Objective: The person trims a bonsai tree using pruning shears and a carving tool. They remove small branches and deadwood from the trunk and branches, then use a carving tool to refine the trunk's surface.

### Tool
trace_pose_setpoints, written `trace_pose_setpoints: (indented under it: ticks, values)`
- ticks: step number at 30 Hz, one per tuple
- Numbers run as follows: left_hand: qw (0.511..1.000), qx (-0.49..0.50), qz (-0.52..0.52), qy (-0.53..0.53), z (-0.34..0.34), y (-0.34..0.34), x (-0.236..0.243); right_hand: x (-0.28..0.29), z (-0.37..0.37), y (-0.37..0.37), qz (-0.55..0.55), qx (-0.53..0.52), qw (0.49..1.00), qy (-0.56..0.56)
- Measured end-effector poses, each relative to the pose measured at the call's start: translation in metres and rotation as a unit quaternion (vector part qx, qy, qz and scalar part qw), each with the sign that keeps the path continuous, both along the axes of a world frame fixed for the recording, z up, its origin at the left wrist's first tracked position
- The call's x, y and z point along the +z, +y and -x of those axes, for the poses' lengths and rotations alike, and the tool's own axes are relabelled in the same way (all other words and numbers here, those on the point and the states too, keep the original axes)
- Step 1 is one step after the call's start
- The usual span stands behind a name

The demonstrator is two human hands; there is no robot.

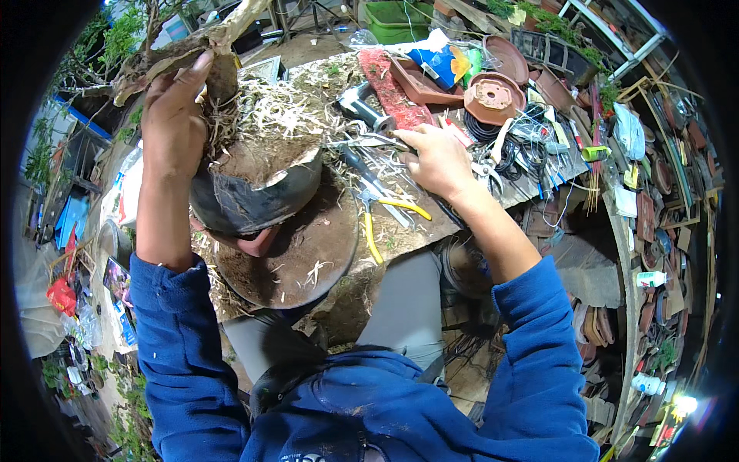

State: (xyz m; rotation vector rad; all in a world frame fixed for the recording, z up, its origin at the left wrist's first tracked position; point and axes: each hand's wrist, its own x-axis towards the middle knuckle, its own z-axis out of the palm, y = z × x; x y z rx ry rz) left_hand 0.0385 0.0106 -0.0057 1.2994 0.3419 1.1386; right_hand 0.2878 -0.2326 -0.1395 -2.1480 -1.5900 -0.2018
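Observation:
My left hand (175,104) is closed around the pale, twisted trunk (223,38) of a small tree, at upper left. Beneath it, the tree's base and soil sit in a dark, tilted pot (262,192) with a broken-looking rim. The pot rests on a round brown turntable-like disc (308,266), with a reddish block partly showing under it. My right hand (439,160) is over the tools on the bench, thumb and forefinger closing about the end of a metal tool (373,142) whose kind is hard to tell. Yellow-handled pliers (372,219) lie nearer me.
Pale wood shavings (281,108) cover the bench beyond the pot. A black-and-silver power tool (366,106) lies near a red cloth (385,81). Brown pots (493,98), coiled black wire (481,129) and cables crowd the right side. Green foliage (123,38) spreads at far left.

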Motion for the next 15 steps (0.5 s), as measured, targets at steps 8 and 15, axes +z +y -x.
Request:
trace_pose_setpoints:
  ticks: [8, 15]
  values:
    - [0.994, 0.075, -0.050, 0.057, -0.006, -0.003, 0.002, 0.020, 0.032, 0.036, 0.064, 0.075, 0.994, 0.038]
    - [0.992, 0.061, -0.077, 0.081, 0.005, 0.013, -0.004, 0.058, -0.010, 0.024, -0.138, 0.063, 0.986, 0.075]
